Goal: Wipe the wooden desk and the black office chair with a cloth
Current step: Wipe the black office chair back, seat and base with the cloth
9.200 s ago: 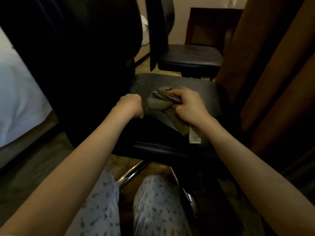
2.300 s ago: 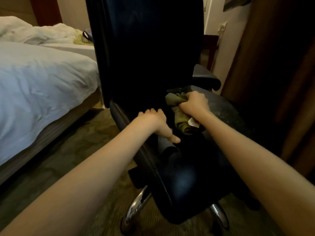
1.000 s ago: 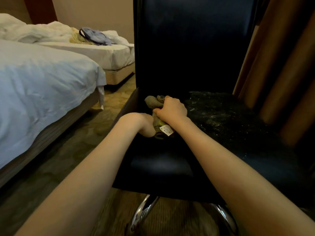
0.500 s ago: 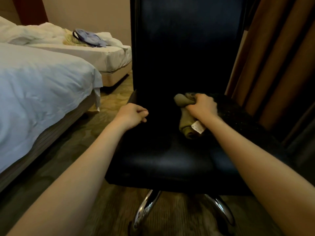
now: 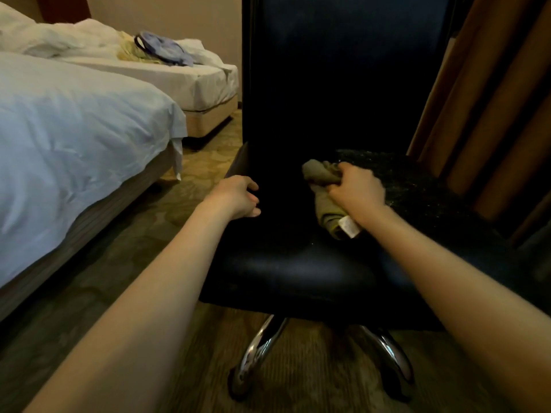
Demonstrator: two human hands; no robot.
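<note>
Gripping the bunched olive cloth (image 5: 320, 177) in curled fingers, the right hand (image 5: 356, 193) presses it onto the black office chair (image 5: 298, 263) seat, close to the backrest. The left hand (image 5: 238, 196) sits at the seat's left edge, fingers curled. Whether it actually clasps that edge, I cannot tell. If it doesn't, a firm stroke may swivel the chair on its chrome base (image 5: 259, 350) — and the speckled right side gets missed.

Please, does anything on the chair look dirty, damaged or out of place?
Yes. The right rear part of the black chair seat is covered in pale specks, dust or flaking, beside the right hand gripping the cloth.
</note>
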